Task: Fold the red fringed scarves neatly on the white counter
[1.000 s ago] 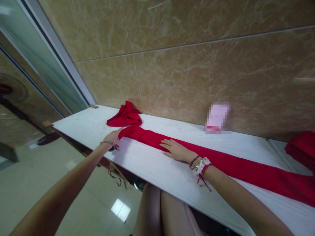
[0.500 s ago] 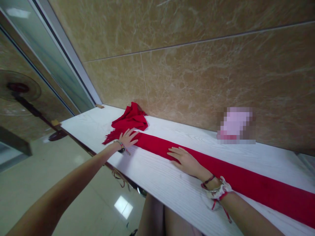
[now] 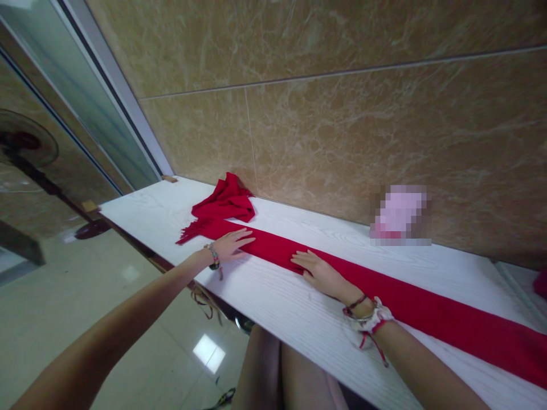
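A long red scarf (image 3: 410, 302) lies flat in a strip along the white table (image 3: 256, 296), with fringe at its left end. My left hand (image 3: 231, 245) rests open on the scarf near that end, fingers spread and pointing right. Farther right, my right hand (image 3: 318, 272) lies open on the strip's near edge, its fingers stretched out to the left. Behind the fringed end sits a crumpled heap of red cloth (image 3: 226, 200); whether it joins the strip I cannot tell. The scarf's right end runs out of view.
A blurred-out pink object (image 3: 401, 210) stands against the marbled tile wall (image 3: 320, 131). A standing fan (image 3: 32, 139) is on the floor at the left. At the right edge shows another bit of red cloth (image 3: 541, 283).
My left hand has slid right along the scarf, away from the fringe. My right hand stays at about the same place on the cloth. The view has shifted slightly.
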{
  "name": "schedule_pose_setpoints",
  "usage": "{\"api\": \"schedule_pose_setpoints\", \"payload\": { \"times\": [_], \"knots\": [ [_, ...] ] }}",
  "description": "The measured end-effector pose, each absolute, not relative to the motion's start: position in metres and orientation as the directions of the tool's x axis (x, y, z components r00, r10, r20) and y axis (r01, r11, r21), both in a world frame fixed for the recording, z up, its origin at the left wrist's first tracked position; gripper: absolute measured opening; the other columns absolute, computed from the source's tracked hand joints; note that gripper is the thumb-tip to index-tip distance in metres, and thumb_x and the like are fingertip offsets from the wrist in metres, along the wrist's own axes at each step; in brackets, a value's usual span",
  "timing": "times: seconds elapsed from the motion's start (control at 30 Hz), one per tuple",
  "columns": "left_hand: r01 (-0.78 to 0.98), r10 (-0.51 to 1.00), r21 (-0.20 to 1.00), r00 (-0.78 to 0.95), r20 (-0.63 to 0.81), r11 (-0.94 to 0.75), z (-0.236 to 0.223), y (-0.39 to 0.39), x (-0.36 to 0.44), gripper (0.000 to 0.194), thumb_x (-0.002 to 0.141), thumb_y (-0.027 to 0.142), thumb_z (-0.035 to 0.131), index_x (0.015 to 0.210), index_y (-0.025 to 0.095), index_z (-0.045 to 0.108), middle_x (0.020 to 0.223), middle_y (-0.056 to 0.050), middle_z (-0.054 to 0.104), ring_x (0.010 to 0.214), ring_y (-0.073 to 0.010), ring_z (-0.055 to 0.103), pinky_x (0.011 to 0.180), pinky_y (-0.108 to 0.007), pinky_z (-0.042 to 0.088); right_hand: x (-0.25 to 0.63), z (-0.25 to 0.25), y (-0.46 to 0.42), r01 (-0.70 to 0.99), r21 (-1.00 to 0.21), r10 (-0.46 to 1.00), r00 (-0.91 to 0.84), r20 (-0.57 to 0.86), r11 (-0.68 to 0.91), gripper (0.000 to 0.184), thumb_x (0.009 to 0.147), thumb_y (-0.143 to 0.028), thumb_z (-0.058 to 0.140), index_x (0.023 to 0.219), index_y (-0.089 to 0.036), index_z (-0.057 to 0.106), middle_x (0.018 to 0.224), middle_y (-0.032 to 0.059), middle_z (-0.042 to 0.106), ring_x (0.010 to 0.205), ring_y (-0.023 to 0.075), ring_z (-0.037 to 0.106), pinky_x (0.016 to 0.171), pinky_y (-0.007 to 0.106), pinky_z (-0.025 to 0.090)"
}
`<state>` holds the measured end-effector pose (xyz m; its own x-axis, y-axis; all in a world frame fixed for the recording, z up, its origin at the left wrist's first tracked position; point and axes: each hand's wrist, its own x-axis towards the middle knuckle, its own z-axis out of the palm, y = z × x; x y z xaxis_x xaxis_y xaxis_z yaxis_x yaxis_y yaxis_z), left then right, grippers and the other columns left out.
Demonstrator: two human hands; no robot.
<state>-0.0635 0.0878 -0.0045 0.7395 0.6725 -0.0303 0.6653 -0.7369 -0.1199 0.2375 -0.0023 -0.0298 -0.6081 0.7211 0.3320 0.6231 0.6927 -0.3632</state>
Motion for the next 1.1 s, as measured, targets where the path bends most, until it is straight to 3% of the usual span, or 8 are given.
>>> {"api": "schedule_pose_setpoints", "payload": {
  "times": [0.17,0.3,0.47,0.6,0.73,0.9,1.1],
  "knots": [
    [0.636,0.647,-0.126,0.759,-0.078,-0.761,-0.006,0.084,-0.043,0.041,0.085,0.023,0.038,0.125,0.015,0.041,0.133,-0.011,0.038,0.123,-0.0195,0.031,0.1,-0.034,0.029,0.234,-0.023,-0.01,0.702,-0.209,0.729,-0.623,0.285,0.681,0.048,0.073,-0.001,0.036,0.119,-0.01,0.048,0.122,0.0133,0.05,0.116,0.0207,0.042,0.099,0.04,0.034],
    [0.629,0.65,-0.174,0.75,-0.118,-0.758,-0.004,0.085,-0.043,0.046,0.081,0.009,0.037,0.127,0.017,0.038,0.134,-0.008,0.037,0.124,-0.0181,0.029,0.103,-0.031,0.024,0.23,-0.018,-0.012,0.749,-0.188,0.767,-0.585,0.262,0.635,0.045,0.075,0.001,0.034,0.116,-0.008,0.051,0.118,0.0161,0.052,0.11,0.0225,0.049,0.093,0.039,0.041],
    [0.645,0.672,-0.191,0.725,-0.154,-0.74,0.001,0.082,-0.048,0.06,0.076,0.008,0.045,0.133,0.016,0.026,0.138,-0.011,0.029,0.126,-0.0187,0.023,0.102,-0.03,0.024,0.234,-0.01,-0.013,0.729,-0.278,0.776,-0.546,0.316,0.626,0.049,0.073,0.002,0.031,0.115,-0.012,0.052,0.117,0.0108,0.055,0.107,0.0194,0.051,0.094,0.037,0.041],
    [0.621,0.648,-0.185,0.729,-0.221,-0.762,0.003,0.076,-0.051,0.071,0.069,0.006,0.05,0.133,0.021,0.024,0.139,-0.01,0.026,0.128,-0.0205,0.019,0.101,-0.035,0.023,0.237,-0.01,-0.016,0.672,-0.315,0.741,-0.619,0.258,0.671,0.046,0.074,0.0,0.031,0.115,-0.008,0.052,0.118,0.0121,0.054,0.111,0.0182,0.048,0.097,0.036,0.037],
    [0.657,0.693,-0.22,0.691,-0.205,-0.721,0.004,0.071,-0.048,0.061,0.075,0.004,0.041,0.131,0.024,0.028,0.139,-0.008,0.028,0.128,-0.0188,0.019,0.1,-0.036,0.024,0.236,-0.015,-0.017,0.648,-0.337,0.727,-0.647,0.229,0.683,0.045,0.075,-0.001,0.034,0.116,-0.011,0.051,0.12,0.0114,0.052,0.114,0.0183,0.045,0.1,0.04,0.033],
    [0.66,0.7,-0.24,0.697,-0.158,-0.712,0.003,0.069,-0.034,0.045,0.085,0.02,0.036,0.13,0.025,0.032,0.138,-0.007,0.03,0.127,-0.0185,0.021,0.101,-0.038,0.022,0.234,-0.012,-0.018,0.631,-0.461,0.775,-0.576,0.262,0.624,0.042,0.078,-0.004,0.033,0.115,-0.014,0.052,0.117,0.0091,0.055,0.112,0.0172,0.047,0.1,0.039,0.033],
    [0.631,0.676,-0.259,0.72,-0.154,-0.731,0.0,0.078,-0.03,0.057,0.077,0.001,0.039,0.131,0.019,0.028,0.137,-0.009,0.031,0.127,-0.0162,0.022,0.1,-0.028,0.023,0.24,-0.008,-0.016,0.545,-0.643,0.832,-0.466,0.301,0.538,0.036,0.081,-0.012,0.038,0.112,-0.014,0.055,0.114,0.0076,0.058,0.106,0.0161,0.052,0.094,0.032,0.041]
  ]
}}
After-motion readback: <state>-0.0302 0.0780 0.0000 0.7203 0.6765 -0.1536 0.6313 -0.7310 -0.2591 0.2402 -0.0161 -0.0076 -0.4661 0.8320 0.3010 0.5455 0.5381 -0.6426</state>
